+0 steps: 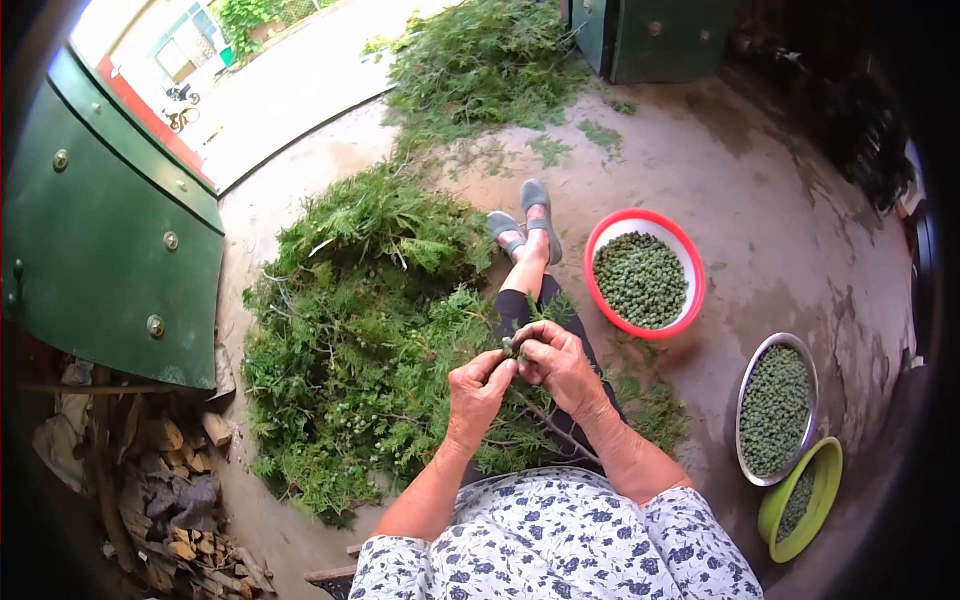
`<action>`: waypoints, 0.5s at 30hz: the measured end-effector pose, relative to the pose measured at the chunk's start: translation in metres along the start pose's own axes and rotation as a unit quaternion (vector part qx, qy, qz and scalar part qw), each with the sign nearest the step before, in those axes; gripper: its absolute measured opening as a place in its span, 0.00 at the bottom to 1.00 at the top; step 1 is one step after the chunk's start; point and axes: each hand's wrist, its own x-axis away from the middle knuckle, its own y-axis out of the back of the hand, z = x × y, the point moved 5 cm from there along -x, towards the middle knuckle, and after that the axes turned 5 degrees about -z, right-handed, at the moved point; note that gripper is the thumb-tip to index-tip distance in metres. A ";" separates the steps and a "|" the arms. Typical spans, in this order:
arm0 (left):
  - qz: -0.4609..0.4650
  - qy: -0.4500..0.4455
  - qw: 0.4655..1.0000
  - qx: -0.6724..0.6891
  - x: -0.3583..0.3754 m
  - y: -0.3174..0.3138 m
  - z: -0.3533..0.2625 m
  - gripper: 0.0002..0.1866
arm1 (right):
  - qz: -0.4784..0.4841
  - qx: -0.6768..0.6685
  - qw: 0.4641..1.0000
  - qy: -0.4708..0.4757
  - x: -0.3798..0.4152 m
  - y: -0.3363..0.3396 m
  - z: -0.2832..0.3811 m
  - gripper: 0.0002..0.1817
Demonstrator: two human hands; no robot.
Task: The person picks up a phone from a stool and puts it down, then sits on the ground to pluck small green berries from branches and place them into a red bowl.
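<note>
Over my lap, both hands meet with fingertips nearly touching. My left hand point(478, 395) is closed, thumb and forefinger pinching at a small green cone point(508, 346). My right hand point(560, 368) curls in from the other side, its fingers closed at the same cone; anything else inside its palm is hidden. Feathery conifer sprigs point(545, 306) show just beyond the right hand. Below the hands, a bare brown branch point(550, 422) runs across my dark trousers. A large heap of cut conifer branches point(350, 340) lies against my left side.
On the concrete floor at right stand a red-rimmed basin point(697, 300), a metal basin point(814, 385) and a tilted yellow-green basin point(838, 470), all holding green cones. Another branch pile point(490, 65) lies ahead. A green metal door point(110, 240) and split firewood point(190, 450) are at left.
</note>
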 end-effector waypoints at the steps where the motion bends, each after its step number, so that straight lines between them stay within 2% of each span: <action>1: 0.001 0.001 1.000 -0.025 0.000 0.000 0.000 0.06 | 0.015 0.032 0.999 0.018 0.002 -0.002 0.001 0.07; 4: -0.038 -0.022 0.999 0.014 0.004 -0.004 0.000 0.06 | -0.007 0.111 0.992 0.051 0.005 -0.008 0.005 0.09; 6: -0.040 -0.036 0.998 -0.021 0.005 -0.001 -0.006 0.08 | -0.012 0.284 0.942 0.176 0.006 -0.011 0.013 0.08; 8: -0.065 -0.073 0.994 -0.039 0.006 0.001 -0.002 0.08 | -0.021 0.360 0.900 0.246 0.008 -0.015 0.014 0.08; 10: -0.066 -0.082 0.993 -0.054 0.007 0.002 -0.002 0.08 | -0.015 0.385 0.888 0.250 0.011 -0.020 0.017 0.09; 12: -0.044 -0.055 0.997 -0.030 0.010 0.002 -0.008 0.09 | -0.051 0.405 0.881 0.241 0.013 -0.019 0.019 0.09; 13: -0.041 -0.056 0.997 -0.042 0.011 0.001 -0.009 0.09 | -0.033 0.417 0.871 0.257 0.013 -0.018 0.020 0.10; 15: -0.044 -0.084 0.994 -0.050 0.012 0.000 -0.004 0.08 | -0.027 0.415 0.878 0.237 0.011 -0.015 0.018 0.10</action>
